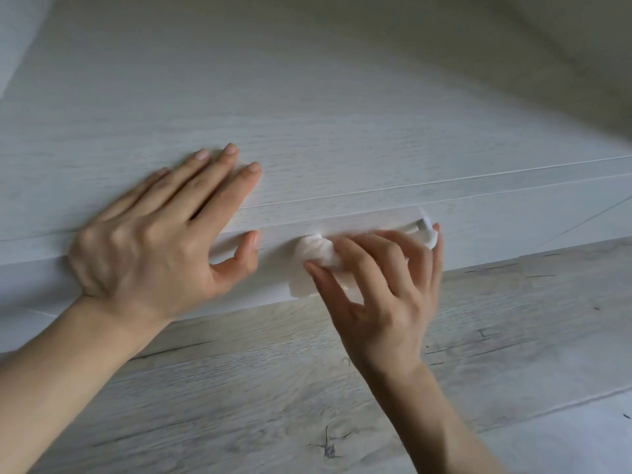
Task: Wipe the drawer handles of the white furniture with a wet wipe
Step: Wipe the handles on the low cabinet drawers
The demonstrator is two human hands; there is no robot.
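The white furniture [307, 114] fills the upper part of the view, its wood-grain front seen from above. A long white drawer handle [415, 230] runs along the lowest drawer front. My right hand [383, 295] holds a crumpled white wet wipe [316, 254] against that handle, fingers curled over the bar and the wipe bunched under them. My left hand [154, 241] lies flat on the furniture's front to the left, fingers spread and straight, thumb touching the handle's left end.
Pale grey wood-look floor [307, 388] lies below the furniture. Thin horizontal seams [478, 176] between drawer fronts run across the white face. A beige wall [588, 46] shows at the upper right.
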